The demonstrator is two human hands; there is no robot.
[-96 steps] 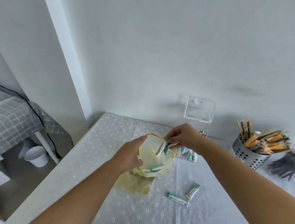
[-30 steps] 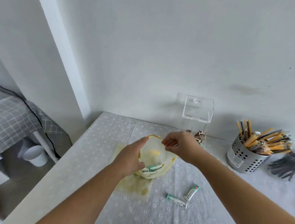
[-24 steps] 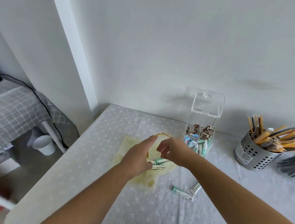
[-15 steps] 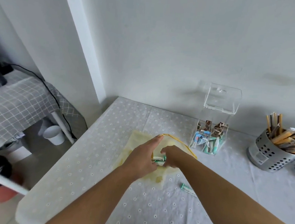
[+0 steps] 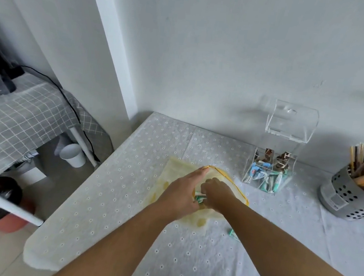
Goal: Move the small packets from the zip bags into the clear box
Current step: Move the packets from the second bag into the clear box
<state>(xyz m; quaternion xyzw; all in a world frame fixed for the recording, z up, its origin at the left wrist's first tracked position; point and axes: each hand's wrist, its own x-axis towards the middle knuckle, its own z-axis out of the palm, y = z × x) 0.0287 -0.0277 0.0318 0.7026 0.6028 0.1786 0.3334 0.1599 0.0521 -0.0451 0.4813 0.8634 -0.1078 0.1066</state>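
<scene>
While open, packets [image 5: 268, 180] in box [image 5: 271, 167]

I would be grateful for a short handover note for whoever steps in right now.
Left hand: holds the mouth of the yellow zip bag open on the table.
Right hand: inside the bag, fingers closed around green packets.
Clear box: lid up, already holds packets.
Left: carry this handful to the box, empty the bag, collect the loose packet beside the right forearm.
</scene>
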